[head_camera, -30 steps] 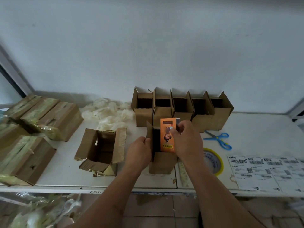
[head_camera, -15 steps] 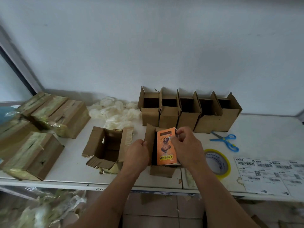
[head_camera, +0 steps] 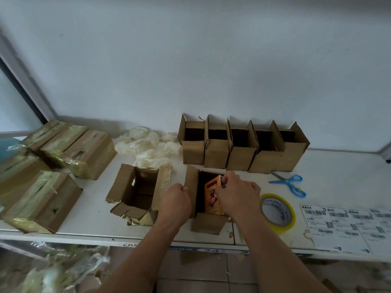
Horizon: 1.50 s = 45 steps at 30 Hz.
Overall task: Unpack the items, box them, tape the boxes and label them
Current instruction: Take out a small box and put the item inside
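Note:
A small open cardboard box [head_camera: 208,224] stands at the table's front edge. Inside it sits an orange product box [head_camera: 211,196], mostly sunk below the rim. My right hand [head_camera: 237,195] grips the orange box at its top right corner, fingers reaching into the opening. My left hand [head_camera: 176,203] is closed on the cardboard box's left flap [head_camera: 190,182] and holds it outward. Right of my right hand lies a roll of yellow tape [head_camera: 278,214]. A sheet of shipping labels [head_camera: 347,227] lies at the front right.
Several open small boxes [head_camera: 241,153] line the wall behind. A torn empty carton [head_camera: 137,193] sits left of my hands, with crumpled plastic wrap [head_camera: 148,146] behind it. Wrapped cartons [head_camera: 42,180] fill the left end. Blue scissors [head_camera: 289,183] lie at the right.
My right hand has lowered the orange box from above the rim down into the cardboard box. My left hand has stayed on the left flap.

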Available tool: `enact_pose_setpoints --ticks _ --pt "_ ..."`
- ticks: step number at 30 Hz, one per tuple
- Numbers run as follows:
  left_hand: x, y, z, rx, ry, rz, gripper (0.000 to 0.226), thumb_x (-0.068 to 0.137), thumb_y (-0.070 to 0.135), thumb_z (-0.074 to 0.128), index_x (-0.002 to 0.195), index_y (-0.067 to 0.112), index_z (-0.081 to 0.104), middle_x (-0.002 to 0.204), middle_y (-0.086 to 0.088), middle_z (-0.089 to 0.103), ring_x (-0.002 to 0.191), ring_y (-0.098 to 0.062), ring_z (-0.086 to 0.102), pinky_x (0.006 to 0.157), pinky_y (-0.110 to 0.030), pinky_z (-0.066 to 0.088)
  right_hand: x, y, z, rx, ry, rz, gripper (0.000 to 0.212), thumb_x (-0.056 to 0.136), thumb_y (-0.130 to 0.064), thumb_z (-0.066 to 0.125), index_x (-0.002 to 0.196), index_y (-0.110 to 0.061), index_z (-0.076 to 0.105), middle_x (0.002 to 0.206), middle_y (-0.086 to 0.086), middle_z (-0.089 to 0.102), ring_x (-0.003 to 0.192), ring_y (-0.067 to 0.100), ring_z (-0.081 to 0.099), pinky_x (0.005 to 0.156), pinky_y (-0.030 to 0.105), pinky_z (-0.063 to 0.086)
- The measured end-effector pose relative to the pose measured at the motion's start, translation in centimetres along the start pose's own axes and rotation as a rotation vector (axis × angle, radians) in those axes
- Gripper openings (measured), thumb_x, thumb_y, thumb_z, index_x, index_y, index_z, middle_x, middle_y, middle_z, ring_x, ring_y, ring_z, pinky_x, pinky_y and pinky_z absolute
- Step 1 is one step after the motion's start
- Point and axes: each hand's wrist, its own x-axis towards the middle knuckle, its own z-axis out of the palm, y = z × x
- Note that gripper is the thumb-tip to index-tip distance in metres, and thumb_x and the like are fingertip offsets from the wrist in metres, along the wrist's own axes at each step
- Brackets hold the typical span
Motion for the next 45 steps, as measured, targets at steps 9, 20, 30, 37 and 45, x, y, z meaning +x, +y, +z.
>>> enact_pose_setpoints --ticks 9,20,30,37,45 --pt "0.0 -0.3 -0.6 -0.015 -0.027 -0.018 0.023 0.105 0.023 0.038 0.103 0.011 0.058 0.089 -0.001 0.056 0.081 -0.015 0.058 0.076 -0.040 0.058 0.4 -1.9 2.0 -0.131 -0.009 -0.017 0.031 0.096 -0.043 0.046 0.118 -0.024 0.057 0.120 0.001 0.061 0.125 0.020 0.048 0.118 0.045 0.014" --pt "0.0 -0.8 -1.4 -0.088 -0.106 -0.067 0.016 0.105 0.027 0.039 0.098 0.022 0.052 0.096 -0.002 0.056 0.086 -0.016 0.060 0.067 -0.032 0.059 2.0 -1.8 2.6 -0.155 -0.131 -0.055 0.020 0.093 -0.043 0.054 0.086 -0.027 0.064 0.102 -0.002 0.065 0.112 0.020 0.054 0.115 0.049 0.014" --pt "-0.3 -0.2 -2.5 -0.104 -0.072 0.000 0.024 0.103 0.039 0.041 0.110 0.024 0.057 0.091 -0.002 0.062 0.075 -0.015 0.068 0.064 -0.033 0.061 2.0 -2.3 1.7 -0.052 0.011 -0.085 0.034 0.100 -0.044 0.036 0.092 -0.030 0.066 0.088 -0.007 0.065 0.102 0.015 0.057 0.113 0.043 0.021" --pt "-1.0 0.1 -5.0 -0.165 0.027 0.131 0.018 0.101 0.036 0.049 0.103 0.025 0.062 0.080 0.005 0.065 0.067 -0.005 0.066 0.055 -0.017 0.053 1.7 -4.6 0.8 -0.035 0.163 -0.139 0.031 0.100 -0.041 0.038 0.082 -0.031 0.061 0.067 -0.012 0.055 0.072 0.011 0.049 0.103 0.038 0.033" --pt "1.5 -1.7 -9.1 0.180 0.319 0.293 0.024 0.100 0.037 0.048 0.103 0.024 0.067 0.088 0.014 0.063 0.077 -0.002 0.057 0.063 -0.017 0.042 3.7 -10.6 0.8 -0.007 0.180 -0.315 0.026 0.099 -0.037 0.042 0.094 -0.028 0.066 0.081 -0.010 0.064 0.077 0.012 0.057 0.088 0.035 0.041"
